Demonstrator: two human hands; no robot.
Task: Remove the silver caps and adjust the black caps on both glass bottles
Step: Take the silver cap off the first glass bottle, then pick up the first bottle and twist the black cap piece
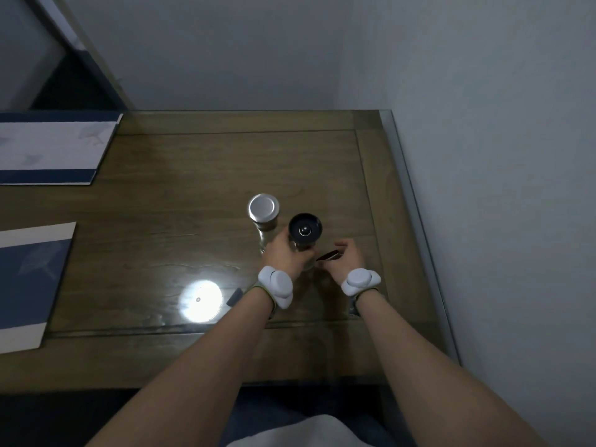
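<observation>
Head view: two glass bottles stand touching near the middle of the wooden table [193, 175]; the left hand [283, 253] wraps its curled fingers around the near bottle [304, 253], which shows its black cap [305, 229]. The far bottle [265, 235], just left of the near bottle, carries its silver cap [263, 207]. Just right of the near bottle, the right hand [350, 259] pinches a removed cap [329, 255], tilted edge-on and dark in shadow.

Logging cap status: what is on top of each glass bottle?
The left bottle wears its silver cap; the right bottle, gripped by the left hand, shows a black cap. Bottle bodies are mostly hidden.
</observation>
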